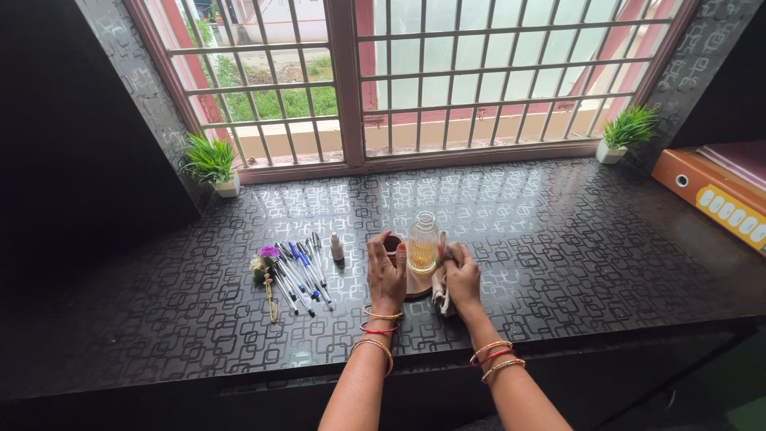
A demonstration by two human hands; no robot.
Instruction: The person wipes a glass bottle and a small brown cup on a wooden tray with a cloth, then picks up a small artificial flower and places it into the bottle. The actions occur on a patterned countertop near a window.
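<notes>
A small ribbed glass bottle [423,243] with amber liquid stands on a brown round base [416,286] on the dark patterned counter [558,247]. My left hand [385,274] rests against the bottle's left side, fingers upright and apart. A pale cloth [440,292] is gripped in my right hand [462,274], which presses against the bottle's right side. A small dark round lid or cup [392,242] sits just behind my left fingers. Both wrists wear red and gold bangles.
Several pens [298,271] lie in a row left of my hands, with a small purple flower [264,257] and a tiny white bottle [337,247]. Two potted green plants [211,164] [628,132] stand at the window corners. Orange binders [714,195] lie at far right.
</notes>
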